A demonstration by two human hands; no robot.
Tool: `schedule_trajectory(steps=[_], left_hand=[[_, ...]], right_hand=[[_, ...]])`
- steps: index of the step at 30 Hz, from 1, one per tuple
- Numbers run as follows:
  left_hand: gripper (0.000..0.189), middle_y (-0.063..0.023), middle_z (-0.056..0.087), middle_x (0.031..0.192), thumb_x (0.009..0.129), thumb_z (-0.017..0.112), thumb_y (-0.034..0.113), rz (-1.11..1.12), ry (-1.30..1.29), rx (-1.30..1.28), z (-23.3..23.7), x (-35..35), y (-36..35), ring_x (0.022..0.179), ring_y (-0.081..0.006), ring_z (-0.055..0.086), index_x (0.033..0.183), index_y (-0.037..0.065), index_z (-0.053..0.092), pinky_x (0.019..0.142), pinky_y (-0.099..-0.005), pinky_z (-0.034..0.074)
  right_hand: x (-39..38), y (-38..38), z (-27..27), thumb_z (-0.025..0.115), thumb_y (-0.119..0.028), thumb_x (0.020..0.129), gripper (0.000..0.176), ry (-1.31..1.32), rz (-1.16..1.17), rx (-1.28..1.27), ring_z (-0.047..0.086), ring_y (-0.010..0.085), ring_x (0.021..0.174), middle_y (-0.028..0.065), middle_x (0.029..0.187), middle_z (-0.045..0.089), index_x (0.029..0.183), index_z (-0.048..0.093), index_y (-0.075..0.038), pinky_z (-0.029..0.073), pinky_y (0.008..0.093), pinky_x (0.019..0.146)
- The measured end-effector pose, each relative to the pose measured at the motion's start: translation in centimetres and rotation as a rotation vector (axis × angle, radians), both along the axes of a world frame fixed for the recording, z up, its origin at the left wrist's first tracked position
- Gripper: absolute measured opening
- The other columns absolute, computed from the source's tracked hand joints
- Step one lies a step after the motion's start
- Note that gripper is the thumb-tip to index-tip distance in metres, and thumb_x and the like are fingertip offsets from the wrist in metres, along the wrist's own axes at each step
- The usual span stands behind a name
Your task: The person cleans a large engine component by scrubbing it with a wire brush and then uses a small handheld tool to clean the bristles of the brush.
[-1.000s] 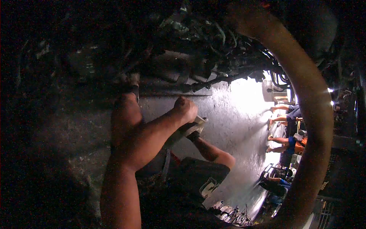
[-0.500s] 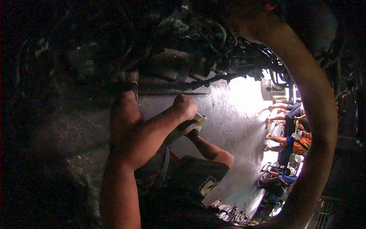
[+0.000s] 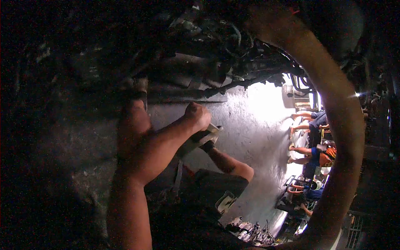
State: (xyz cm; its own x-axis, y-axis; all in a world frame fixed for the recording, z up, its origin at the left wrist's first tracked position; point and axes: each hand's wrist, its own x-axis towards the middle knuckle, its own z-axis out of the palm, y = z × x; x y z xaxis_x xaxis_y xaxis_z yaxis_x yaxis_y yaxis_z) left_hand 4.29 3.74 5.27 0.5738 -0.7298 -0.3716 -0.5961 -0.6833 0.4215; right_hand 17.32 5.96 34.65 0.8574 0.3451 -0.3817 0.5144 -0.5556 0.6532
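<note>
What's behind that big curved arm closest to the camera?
Past the inner edge of the curved arm, the lit floor, people's bare legs and an orange garment show. Whatever lies directly behind the arm is covered, including more of their bodies.

Darkness swallows most of the view, speckled with coloured noise. Towards the right, white glare burns out part of the floor (image 3: 266,100) (grey and shadow-streaked below); one hand (image 3: 199,116) is dimly lit. The looming arm (image 3: 346,116) looks soft, bowed apparently by the lens.
</note>
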Motion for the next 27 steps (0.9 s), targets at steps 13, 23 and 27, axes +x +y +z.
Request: schedule_trajectory(steps=[13, 23, 27], left_hand=[[0.026, -0.0063, 0.067, 0.095, 0.068, 0.063, 0.024, 0.012, -0.04, 0.078, -0.2, -0.3, -0.6, 0.09, -0.022, 0.064, 0.092, 0.015, 0.07, 0.069, -0.0385, 0.05], [0.023, -0.0087, 0.067, 0.09, 0.07, 0.06, 0.023, 0.037, 0.066, 0.101, -0.4, -0.8, -1.1, 0.087, -0.0264, 0.064, 0.087, 0.011, 0.07, 0.075, -0.0437, 0.048], [0.025, -0.0047, 0.068, 0.094, 0.071, 0.061, 0.022, 0.003, 0.021, 0.096, -1.9, -1.0, -1.7, 0.089, -0.022, 0.064, 0.092, 0.014, 0.07, 0.072, -0.0394, 0.05]], right_hand=[[3.6, -19.9, -2.1, 0.067, -0.014, 0.066, 0.056, -0.052, 0.357, 0.159, 0.046, 0.0395, 0.111, 0.0234, 0.117, 0.051, 0.118, 0.051, -0.002, 0.039, 0.0454, 0.094], [0.8, -17.2, -0.7, 0.062, -0.008, 0.065, 0.016, -0.046, 0.27, 0.186, 0.054, 0.0393, 0.081, 0.0205, 0.082, 0.058, 0.078, 0.06, 0.001, 0.043, 0.0477, 0.076], [-0.1, -17.5, -0.6, 0.062, -0.007, 0.061, 0.017, -0.001, 0.43, -0.02, 0.055, 0.0372, 0.079, 0.0212, 0.079, 0.057, 0.076, 0.06, 0.0, 0.045, 0.0466, 0.075]])
